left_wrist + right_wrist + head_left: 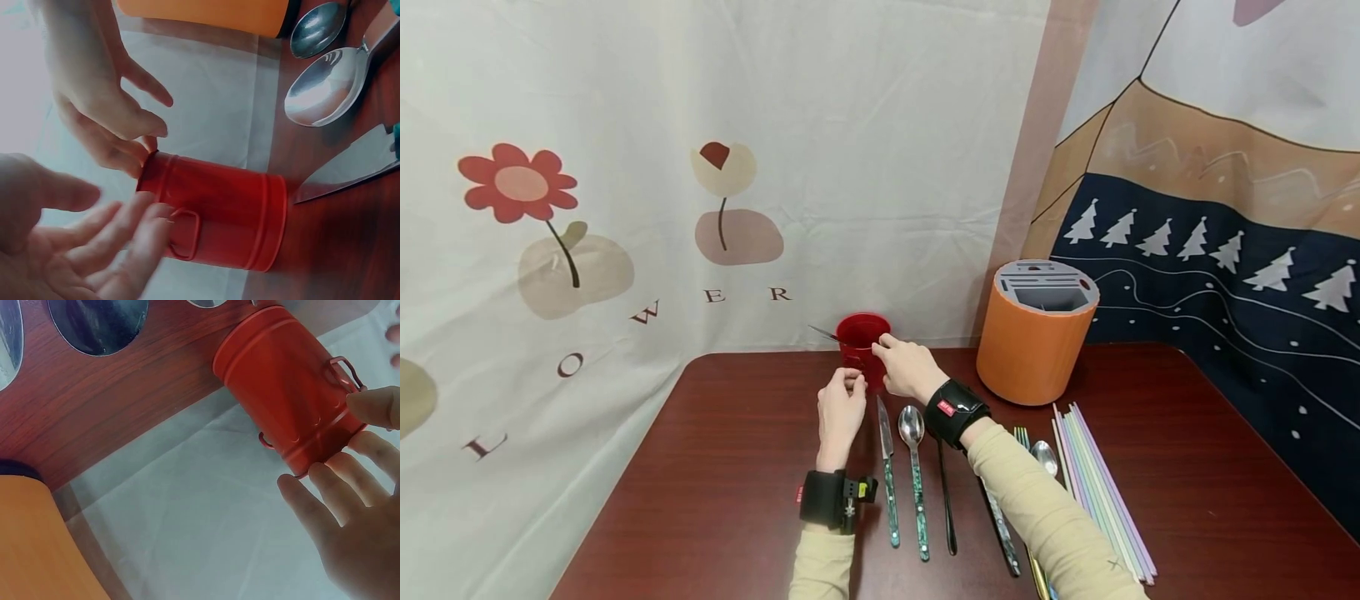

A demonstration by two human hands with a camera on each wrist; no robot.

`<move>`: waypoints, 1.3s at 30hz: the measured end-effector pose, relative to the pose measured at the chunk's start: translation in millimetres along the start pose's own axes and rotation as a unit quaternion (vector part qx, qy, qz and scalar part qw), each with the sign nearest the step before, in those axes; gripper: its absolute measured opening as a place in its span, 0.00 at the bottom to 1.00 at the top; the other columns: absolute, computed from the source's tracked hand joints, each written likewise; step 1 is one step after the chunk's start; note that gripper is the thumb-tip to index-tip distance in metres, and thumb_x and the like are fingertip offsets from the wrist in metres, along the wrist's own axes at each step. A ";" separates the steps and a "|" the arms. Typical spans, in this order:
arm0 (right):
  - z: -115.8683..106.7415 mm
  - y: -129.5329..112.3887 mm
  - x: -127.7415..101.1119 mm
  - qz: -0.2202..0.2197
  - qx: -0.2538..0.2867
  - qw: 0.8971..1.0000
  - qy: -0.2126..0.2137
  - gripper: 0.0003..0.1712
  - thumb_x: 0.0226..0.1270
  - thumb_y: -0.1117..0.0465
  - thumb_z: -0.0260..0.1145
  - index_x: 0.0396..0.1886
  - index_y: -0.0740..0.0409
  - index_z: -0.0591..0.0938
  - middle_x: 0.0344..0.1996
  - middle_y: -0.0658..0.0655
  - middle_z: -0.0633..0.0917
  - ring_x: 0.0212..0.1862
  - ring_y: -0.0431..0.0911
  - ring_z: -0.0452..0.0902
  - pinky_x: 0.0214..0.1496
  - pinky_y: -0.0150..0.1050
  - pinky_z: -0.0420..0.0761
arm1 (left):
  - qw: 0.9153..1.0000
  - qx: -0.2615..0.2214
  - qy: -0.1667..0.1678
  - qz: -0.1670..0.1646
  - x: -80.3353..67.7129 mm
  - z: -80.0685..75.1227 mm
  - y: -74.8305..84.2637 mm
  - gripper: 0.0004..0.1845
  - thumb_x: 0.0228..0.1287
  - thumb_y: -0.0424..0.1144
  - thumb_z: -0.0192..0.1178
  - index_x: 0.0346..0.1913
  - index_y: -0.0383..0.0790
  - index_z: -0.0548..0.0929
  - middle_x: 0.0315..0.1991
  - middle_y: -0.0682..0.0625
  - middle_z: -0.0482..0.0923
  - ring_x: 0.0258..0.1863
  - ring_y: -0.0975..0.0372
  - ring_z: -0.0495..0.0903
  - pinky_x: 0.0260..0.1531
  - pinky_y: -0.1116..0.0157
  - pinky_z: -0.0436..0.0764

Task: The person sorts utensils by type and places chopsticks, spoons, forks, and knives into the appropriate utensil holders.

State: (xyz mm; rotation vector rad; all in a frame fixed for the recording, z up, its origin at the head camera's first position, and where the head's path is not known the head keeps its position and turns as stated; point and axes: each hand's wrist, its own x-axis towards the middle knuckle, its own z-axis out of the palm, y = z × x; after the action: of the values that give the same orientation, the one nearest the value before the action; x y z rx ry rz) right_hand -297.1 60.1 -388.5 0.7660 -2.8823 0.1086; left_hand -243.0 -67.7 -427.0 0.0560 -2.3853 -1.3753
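Observation:
A red metal cup [859,357] with small loop handles stands upright at the table's back edge. Out of its mouth, a thin metal utensil [824,333] leans to the left; its lower end is hidden inside. My right hand [912,368] reaches over the cup's right side, its loosely bent fingertips [317,472] at the rim and its thumb near one handle. In front of the cup is my left hand [841,408], its relaxed fingers [128,234] beside the other handle and nothing held in them.
A knife [887,458], a spoon [914,454] and a dark-handled utensil [947,500] lie in a row before the cup. Under my right forearm are more cutlery, including a gold fork [1022,437]. Pastel straws [1105,496] lie farther right, below an orange cutlery holder [1033,354].

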 end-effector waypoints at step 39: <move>-2.7 -0.8 1.2 0.007 0.008 1.000 -0.017 0.30 0.57 0.62 0.65 0.63 0.56 0.74 0.57 0.55 0.76 0.41 0.53 0.83 0.40 0.45 0.83 | 0.929 0.254 -0.247 -0.111 -27.7 29.2 -0.2 0.08 0.42 0.36 0.72 0.19 0.39 0.82 0.10 0.47 0.78 0.13 0.57 0.79 0.26 0.57 0.81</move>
State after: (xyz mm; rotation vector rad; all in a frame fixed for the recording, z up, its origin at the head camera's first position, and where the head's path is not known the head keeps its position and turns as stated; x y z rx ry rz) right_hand -297.4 59.1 -385.6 0.7584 -2.9225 0.1216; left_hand -227.5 -37.5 -448.7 0.1361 -3.1993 -0.8839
